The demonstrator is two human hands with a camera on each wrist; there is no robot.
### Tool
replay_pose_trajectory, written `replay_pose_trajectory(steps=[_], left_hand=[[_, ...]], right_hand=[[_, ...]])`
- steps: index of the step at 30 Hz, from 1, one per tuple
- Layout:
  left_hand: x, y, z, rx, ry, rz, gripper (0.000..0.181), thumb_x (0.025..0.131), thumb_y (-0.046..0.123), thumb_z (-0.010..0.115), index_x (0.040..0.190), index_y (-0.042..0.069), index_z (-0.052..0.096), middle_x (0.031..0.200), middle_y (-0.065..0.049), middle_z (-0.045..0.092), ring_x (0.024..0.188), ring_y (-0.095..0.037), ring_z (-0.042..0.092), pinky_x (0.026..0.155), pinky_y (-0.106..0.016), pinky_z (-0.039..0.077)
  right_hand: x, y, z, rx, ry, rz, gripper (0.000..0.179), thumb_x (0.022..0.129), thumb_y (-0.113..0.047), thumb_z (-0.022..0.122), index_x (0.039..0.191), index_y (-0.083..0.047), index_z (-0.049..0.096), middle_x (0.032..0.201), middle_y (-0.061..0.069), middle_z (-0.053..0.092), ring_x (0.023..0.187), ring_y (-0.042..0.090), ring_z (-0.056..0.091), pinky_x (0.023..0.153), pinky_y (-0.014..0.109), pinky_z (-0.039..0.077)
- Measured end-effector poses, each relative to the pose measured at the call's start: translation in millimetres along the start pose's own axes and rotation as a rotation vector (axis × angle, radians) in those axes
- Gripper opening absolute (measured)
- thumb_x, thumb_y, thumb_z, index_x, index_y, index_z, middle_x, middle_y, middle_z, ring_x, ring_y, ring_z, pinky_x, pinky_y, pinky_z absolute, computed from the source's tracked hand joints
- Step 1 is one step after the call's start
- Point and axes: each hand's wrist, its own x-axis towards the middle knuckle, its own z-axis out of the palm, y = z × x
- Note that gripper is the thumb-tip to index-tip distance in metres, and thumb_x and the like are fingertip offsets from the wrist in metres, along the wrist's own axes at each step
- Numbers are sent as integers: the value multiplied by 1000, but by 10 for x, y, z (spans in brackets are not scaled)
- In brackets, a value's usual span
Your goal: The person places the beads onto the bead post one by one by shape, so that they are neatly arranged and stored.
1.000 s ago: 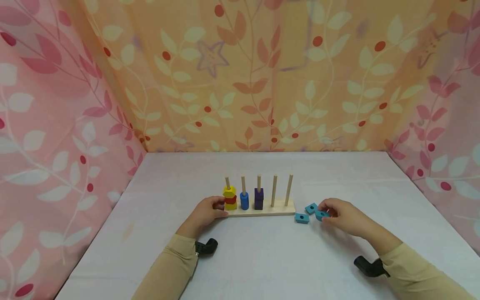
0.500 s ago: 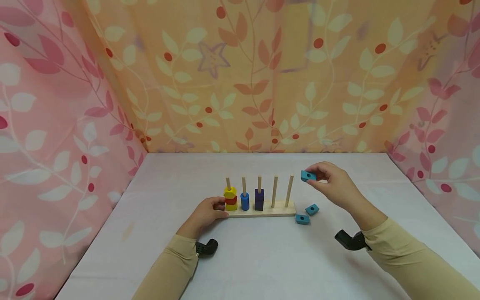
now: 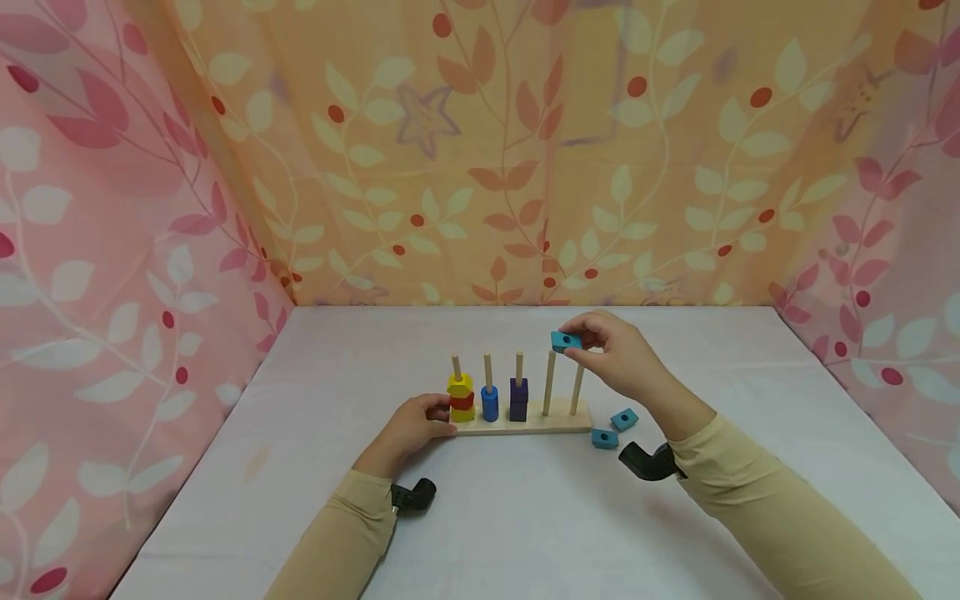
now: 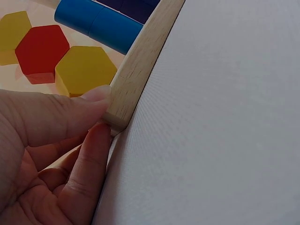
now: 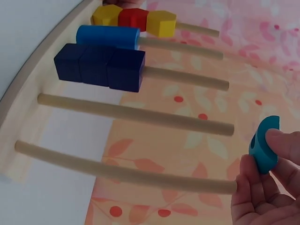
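Note:
My left hand (image 3: 411,427) grips the left end of a wooden peg board (image 3: 521,427), thumb and fingers pinching the base's corner in the left wrist view. In my right hand (image 3: 621,357) a teal block (image 3: 566,342) with a hole is pinched between thumb and fingers. It is raised close to the top of the bare fourth peg (image 3: 549,385), a little off the tip in the right wrist view. Yellow and red hexagonal blocks (image 4: 43,52) fill the first peg's lower part. Blue cylinders (image 3: 490,404) sit on the second, dark purple cubes (image 3: 518,399) on the third.
Two more teal blocks, a nearer one (image 3: 604,439) and a farther one (image 3: 624,419), lie on the white tabletop (image 3: 510,517) by the board's right end. The bare fifth peg (image 5: 126,173) stands under my right hand. Patterned curtains (image 3: 480,167) surround the table.
My right hand has picked up one teal block from the table, raised it and carried it left to the fourth peg. My left hand has stayed on the board's end.

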Motion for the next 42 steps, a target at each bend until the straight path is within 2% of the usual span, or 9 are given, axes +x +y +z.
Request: replay_pose_trajectory(steps=[4,11,18,24,29,42], left_hand=[[1,0,3,-8,-3,2,49,75,13,75,120,12,58,101,-3,60,93,-20,53,89,-39,45],[58,-65,14,-5,-13,46,47,73,15,76,117,11,59,100,-2,61,93,-18,54,84,-35,47],[55,-56,-1,-5,-12,31,46,73,16,76,116,12,60,98,-1,61,92,-18,53,85,-36,46],[44,-52,-5,-14,-21,18,47,74,16,75,118,13,59,98,-1,61,94,-19,53,89,-38,45],[34,-42,-6,-12,-25,23,46,75,15,75,118,13,59,99,-1,61,95,-19,53,90,-39,44],[35,-40,-4,-14,-23,15,47,74,14,75,118,12,59,100,-2,61,95,-20,53,91,-40,43]], right_hand=[[52,-39,54,-11,-28,-14,22,84,-13,66,106,-7,63,101,4,58,87,18,55,77,34,46],[100,-7,83,-30,-85,-16,20,85,-17,65,104,-10,63,100,2,60,90,18,55,79,34,45],[130,25,96,-9,-108,13,20,85,-16,65,104,-10,63,98,3,60,84,19,55,75,32,47],[160,107,136,66,-143,93,24,82,-15,68,104,-9,63,90,5,59,79,21,52,69,31,47],[160,216,186,152,-117,165,21,80,-17,71,97,-7,64,83,6,56,76,22,47,63,30,42],[100,371,313,253,-96,204,24,82,-19,69,102,-8,61,88,7,52,80,23,45,65,29,41]])
